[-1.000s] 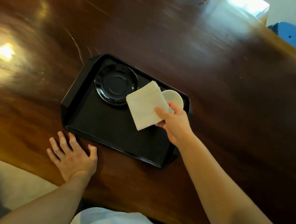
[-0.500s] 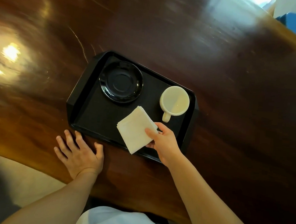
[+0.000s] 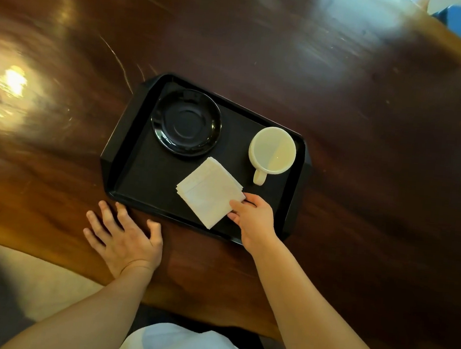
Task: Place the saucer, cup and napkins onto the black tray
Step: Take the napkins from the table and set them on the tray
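We find no readable text, label, brand, number or sign anywhere. The black tray (image 3: pixel 120 161), the saucer (image 3: pixel 186 122), the cup (image 3: pixel 272 149), the napkins (image 3: pixel 207 194) and the wooden counter (image 3: pixel 368 131) all show plain, unmarked surfaces.

On the black tray (image 3: pixel 130 148), a dark saucer (image 3: pixel 186 122) sits at ten o'clock and a cream cup (image 3: pixel 272 150) at two. The right hand (image 3: pixel 253 218) pinches the napkins (image 3: pixel 209 196) at five o'clock; the left hand (image 3: pixel 124 237) lies flat on the wooden table (image 3: pixel 368 131).

Napkins (image 3: pixel 209 195) lowered from above cup onto tray (image 3: pixel 137 190)
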A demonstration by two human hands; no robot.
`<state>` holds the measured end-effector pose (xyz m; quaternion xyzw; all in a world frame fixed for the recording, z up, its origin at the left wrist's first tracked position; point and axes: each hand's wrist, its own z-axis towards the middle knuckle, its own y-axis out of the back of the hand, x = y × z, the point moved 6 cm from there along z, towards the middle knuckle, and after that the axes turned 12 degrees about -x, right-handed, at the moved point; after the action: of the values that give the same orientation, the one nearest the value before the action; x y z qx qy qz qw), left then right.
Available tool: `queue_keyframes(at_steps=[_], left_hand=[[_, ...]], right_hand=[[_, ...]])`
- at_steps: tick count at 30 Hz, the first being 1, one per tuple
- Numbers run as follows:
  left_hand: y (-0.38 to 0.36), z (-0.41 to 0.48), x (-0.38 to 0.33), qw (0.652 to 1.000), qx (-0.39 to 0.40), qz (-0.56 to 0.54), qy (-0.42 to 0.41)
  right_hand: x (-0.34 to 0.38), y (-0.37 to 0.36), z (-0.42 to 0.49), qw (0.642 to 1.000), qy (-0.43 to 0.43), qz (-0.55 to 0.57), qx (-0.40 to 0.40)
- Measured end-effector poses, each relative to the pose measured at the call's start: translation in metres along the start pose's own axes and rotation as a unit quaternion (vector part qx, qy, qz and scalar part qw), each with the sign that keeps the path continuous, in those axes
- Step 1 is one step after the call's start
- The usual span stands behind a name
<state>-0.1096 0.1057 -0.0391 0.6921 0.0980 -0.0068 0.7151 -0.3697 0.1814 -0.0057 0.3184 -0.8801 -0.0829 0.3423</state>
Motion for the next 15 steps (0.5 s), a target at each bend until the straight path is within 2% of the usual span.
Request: queue_keyframes(at_steps=[5,15], left_hand=[[-0.001,-0.001,0.002,1.0,-0.003,-0.003,0.0],[-0.004,-0.002,0.003,1.0,-0.007,0.0,-0.006]], right_hand=[[-0.01,0.001,0.005,0.999,-0.03,0.036,-0.025],[-0.004,0.007,0.015,0.997,-0.015,0.012,-0.072]])
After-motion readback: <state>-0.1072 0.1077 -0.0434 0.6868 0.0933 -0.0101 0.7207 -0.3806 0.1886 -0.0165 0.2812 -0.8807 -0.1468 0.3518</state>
